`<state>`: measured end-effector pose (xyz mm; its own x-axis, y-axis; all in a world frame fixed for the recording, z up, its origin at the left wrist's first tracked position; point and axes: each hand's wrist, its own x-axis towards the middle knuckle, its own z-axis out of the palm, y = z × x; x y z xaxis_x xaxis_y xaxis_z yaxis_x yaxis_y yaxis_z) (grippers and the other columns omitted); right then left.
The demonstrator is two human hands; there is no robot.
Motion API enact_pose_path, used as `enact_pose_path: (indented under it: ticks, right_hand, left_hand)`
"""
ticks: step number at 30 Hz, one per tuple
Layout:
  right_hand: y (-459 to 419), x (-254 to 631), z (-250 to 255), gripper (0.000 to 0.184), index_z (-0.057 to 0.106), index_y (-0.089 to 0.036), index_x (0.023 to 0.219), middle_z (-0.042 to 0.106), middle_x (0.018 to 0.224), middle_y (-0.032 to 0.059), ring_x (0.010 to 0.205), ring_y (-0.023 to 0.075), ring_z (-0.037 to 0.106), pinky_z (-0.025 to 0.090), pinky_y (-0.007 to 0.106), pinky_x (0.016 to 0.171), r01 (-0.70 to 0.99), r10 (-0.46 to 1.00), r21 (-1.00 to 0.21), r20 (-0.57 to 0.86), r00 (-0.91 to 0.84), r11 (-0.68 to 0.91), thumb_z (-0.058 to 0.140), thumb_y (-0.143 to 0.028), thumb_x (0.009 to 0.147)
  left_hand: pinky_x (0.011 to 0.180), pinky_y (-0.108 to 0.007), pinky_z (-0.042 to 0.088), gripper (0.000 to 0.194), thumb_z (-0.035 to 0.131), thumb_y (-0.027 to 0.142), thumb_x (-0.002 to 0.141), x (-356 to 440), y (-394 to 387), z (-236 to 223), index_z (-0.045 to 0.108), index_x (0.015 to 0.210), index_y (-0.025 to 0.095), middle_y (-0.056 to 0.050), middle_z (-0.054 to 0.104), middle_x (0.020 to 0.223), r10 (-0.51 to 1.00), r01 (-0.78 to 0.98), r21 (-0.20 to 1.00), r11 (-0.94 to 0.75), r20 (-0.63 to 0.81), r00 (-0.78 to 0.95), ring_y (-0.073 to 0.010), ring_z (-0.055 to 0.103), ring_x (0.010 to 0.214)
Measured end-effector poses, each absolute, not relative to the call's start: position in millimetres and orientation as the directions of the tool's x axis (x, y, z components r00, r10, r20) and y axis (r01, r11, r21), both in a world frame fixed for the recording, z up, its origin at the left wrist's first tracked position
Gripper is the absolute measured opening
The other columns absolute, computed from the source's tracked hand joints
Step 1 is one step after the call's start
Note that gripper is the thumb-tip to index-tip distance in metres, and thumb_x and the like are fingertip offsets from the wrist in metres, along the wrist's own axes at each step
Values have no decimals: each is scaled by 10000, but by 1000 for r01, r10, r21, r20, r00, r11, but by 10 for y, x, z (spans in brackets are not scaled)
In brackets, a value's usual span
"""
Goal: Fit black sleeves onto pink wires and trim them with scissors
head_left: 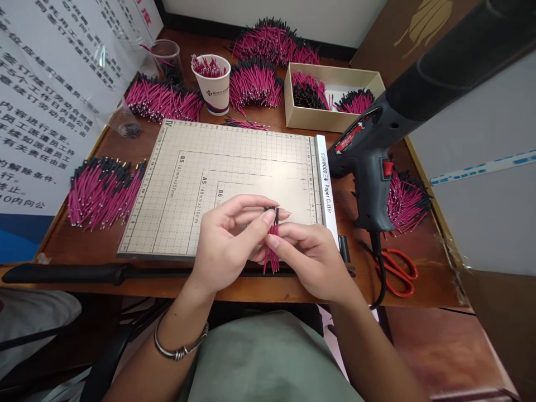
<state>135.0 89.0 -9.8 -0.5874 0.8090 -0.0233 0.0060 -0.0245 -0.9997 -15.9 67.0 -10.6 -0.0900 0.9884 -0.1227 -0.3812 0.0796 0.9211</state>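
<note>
Over the front of a paper cutter (167, 184), a small bundle of magenta wires (273, 254) with black ends stands roughly upright between both hands. My left hand (228, 240) is closed, pinching the bundle near its black tops with thumb and fingers. Lower down, the thumb and fingers of my right hand (312, 254) close on the magenta part. Some of the fingers behind the bundle are hidden. Along the table's front edge lies the cutter's black-handled arm (71, 273).
A heat gun (372, 178) stands at the right, its cord beside red-handled scissors (400, 273). Heaps of similar wires (103, 192) lie around the board. Behind it are a paper cup (213, 92), a clear plastic cup (166, 58) and an open box (322, 118), each holding wires.
</note>
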Motion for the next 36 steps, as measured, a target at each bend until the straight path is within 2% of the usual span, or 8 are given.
enact_pose_path:
  ticks: [3,11,23,30,33,36]
  right_hand:
    - [886,1346,-97,217,744,-150,797,751,769,14,723,94,715,579,161,704,0,812,-999,-26,-583,-32,664,-258,966]
    - [895,1352,-104,271,726,-143,799,744,772,32,717,106,706,583,191,695,21,807,-1000,-26,-590,-17,595,-270,999]
    - [906,1352,-82,275,727,-145,782,742,757,27,695,96,701,569,173,673,53,807,-998,-20,-590,14,583,-244,994]
    - [896,1311,-87,268,719,-149,764,747,757,23,698,105,708,575,178,669,62,819,-998,-55,-572,-23,597,-247,981]
    - [880,1333,-23,247,738,-155,816,754,777,23,703,111,707,578,183,666,101,848,-995,-60,-526,-7,612,-293,977]
    - [877,1453,133,183,760,-173,887,766,827,29,737,117,717,583,187,687,273,923,-957,-18,-384,94,686,-329,948]
  left_hand:
    - [367,-191,502,17,741,200,878,-164,672,-102,756,880,207,-22,798,856,989,-391,917,79,-121,-86,-77,557,386]
    - [371,-191,505,10,747,210,878,-166,667,-106,757,877,209,-23,797,858,988,-382,920,90,-132,-85,-78,560,395]
    - [390,-179,514,107,719,231,911,-180,684,-112,824,933,230,-36,804,870,989,-366,922,125,-144,-27,-70,560,415]
    - [369,-168,516,35,790,222,863,-154,676,-118,816,883,236,-14,809,870,983,-370,924,95,-146,-111,-75,588,404]
    - [496,-193,606,89,816,281,856,-159,679,-141,810,918,217,-29,806,841,978,-324,943,78,-136,-159,-130,713,553]
    - [730,-251,667,112,809,284,871,-175,691,-182,802,947,202,-36,803,832,973,-304,953,-10,-60,-222,-179,784,751]
